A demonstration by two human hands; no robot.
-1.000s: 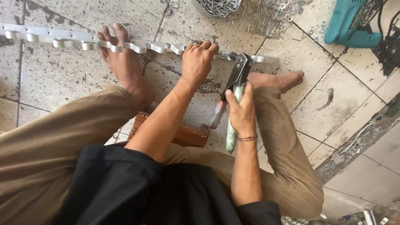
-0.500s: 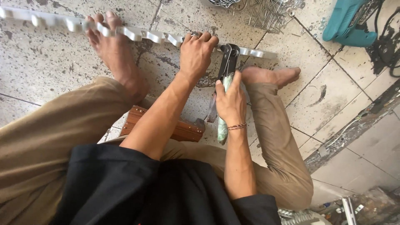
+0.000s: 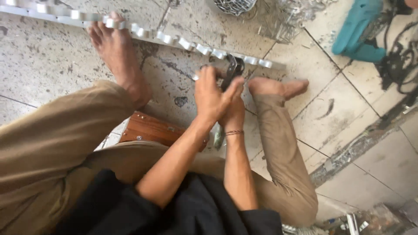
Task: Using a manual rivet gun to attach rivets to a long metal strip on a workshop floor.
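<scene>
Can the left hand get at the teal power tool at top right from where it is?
Probably not. The left hand is clasped with the right hand on the metal hand tool at the strip. The teal power tool lies far off, beyond the right foot.

Long notched metal strip [image 3: 143, 34]: cut off at left edge. Dark metal plier-like tool [image 3: 233, 69]: handles hidden under left hand [image 3: 213, 98] and right hand [image 3: 235, 114]. Teal power tool [image 3: 359, 32]: cropped at top.
</scene>
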